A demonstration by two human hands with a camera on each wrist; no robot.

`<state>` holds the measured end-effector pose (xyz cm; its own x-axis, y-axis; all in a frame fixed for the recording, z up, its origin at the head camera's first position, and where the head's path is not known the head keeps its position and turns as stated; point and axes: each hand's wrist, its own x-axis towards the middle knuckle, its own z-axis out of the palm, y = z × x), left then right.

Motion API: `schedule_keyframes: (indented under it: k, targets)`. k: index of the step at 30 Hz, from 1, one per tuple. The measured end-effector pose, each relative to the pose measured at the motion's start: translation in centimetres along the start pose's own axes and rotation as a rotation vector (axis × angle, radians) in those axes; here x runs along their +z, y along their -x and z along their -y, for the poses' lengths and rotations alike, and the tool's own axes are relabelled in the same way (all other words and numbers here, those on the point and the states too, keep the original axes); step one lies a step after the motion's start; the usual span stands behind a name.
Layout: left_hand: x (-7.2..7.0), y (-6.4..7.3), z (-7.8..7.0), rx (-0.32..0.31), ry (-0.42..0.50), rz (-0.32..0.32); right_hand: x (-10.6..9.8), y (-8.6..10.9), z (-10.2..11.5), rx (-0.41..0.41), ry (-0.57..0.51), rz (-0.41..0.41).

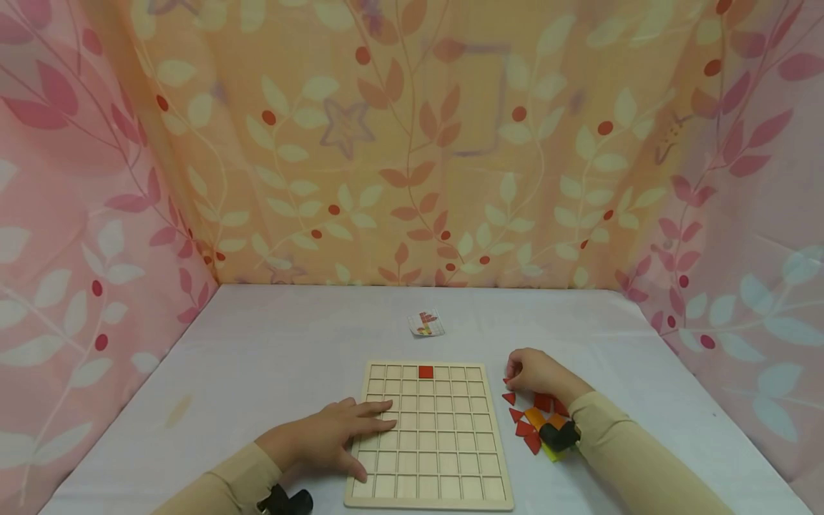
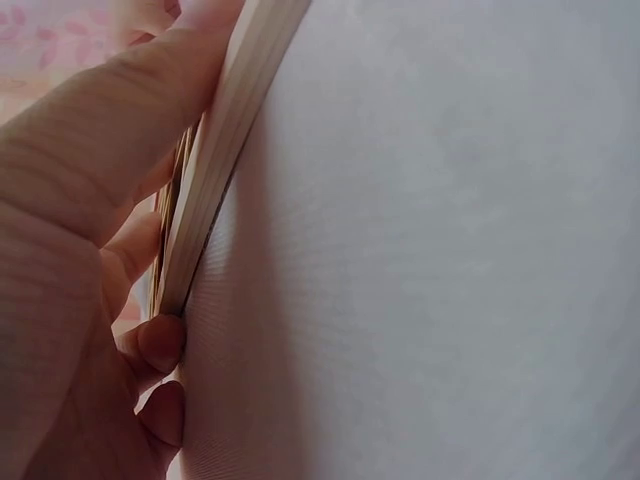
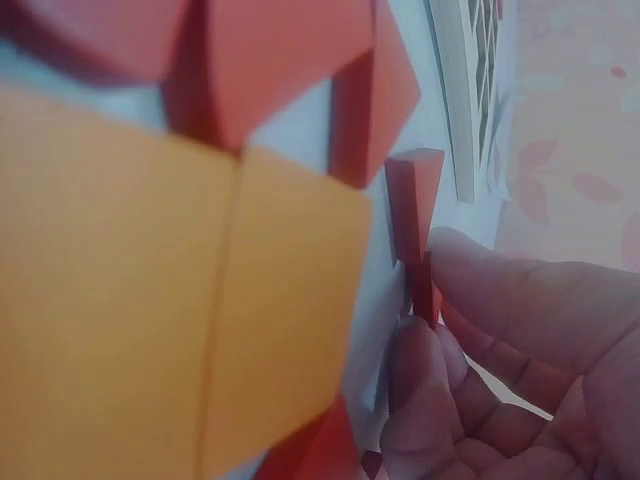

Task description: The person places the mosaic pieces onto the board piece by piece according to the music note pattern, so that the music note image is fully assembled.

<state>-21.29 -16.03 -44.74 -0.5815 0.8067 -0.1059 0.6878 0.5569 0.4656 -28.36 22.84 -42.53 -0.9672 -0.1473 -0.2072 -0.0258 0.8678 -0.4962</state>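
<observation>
A pale wooden grid board [image 1: 428, 443] lies on the table, with a red square tile [image 1: 425, 372] in a cell of its top row. My left hand [image 1: 322, 435] rests on the board's left side, fingers spread over the cells and thumb at the lower left edge. In the left wrist view, that hand [image 2: 120, 180] lies along the board's thick edge [image 2: 215, 150]. Right of the board, my right hand [image 1: 543, 372] pinches a small red triangle tile [image 3: 425, 290] between thumb and fingers. Another red triangle [image 3: 413, 205] lies right beside it.
Beside the right hand are loose red tiles [image 1: 533, 443], orange tiles [image 1: 533, 418] and a yellow tile [image 1: 551, 453], partly hidden by the black wrist camera [image 1: 558, 435]. A small printed pattern card [image 1: 426, 323] lies beyond the board. Patterned curtains [image 1: 412, 143] enclose the white table [image 1: 290, 343].
</observation>
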Motion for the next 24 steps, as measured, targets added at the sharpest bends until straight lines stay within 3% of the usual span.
schedule_keyframes:
  k: [9,13,24]
  targets:
    - [-0.1,0.1,-0.2,0.004,-0.005,-0.006,-0.2,0.2,0.2,-0.019,-0.049,0.03]
    - [-0.1,0.1,-0.3,-0.004,0.003,-0.005,-0.5,0.1,0.6,-0.013,-0.143,0.031]
    - [-0.1,0.1,-0.2,-0.01,0.004,-0.004,0.0,-0.8,3.8,-0.097,-0.337,0.053]
